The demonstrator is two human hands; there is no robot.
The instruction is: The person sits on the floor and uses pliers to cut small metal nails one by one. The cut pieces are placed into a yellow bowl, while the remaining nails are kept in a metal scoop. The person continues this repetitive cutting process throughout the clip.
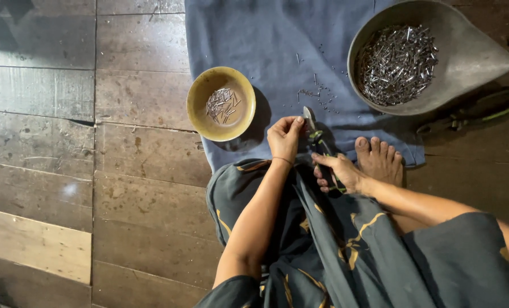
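Observation:
My right hand (339, 172) grips the dark, green-trimmed handles of a pair of pliers (318, 142), whose metal jaws point up over the blue cloth (277, 51). At those jaws my left hand (284, 137) pinches with thumb and fingers; whatever small piece it holds is too tiny to make out. A small yellow bowl (200, 114) with a few short metal pins stands just left of my left hand. At the upper right sits a large grey metal pan (471, 54) heaped with many thin metal pins. Several loose pins (318, 94) lie on the cloth between them.
I sit on a dark wooden plank floor (66, 142) in a dark patterned garment, my bare foot (380, 159) resting on the cloth edge beside my right hand. A second dark tool with green handles (477, 114) lies on the floor under the pan's spout.

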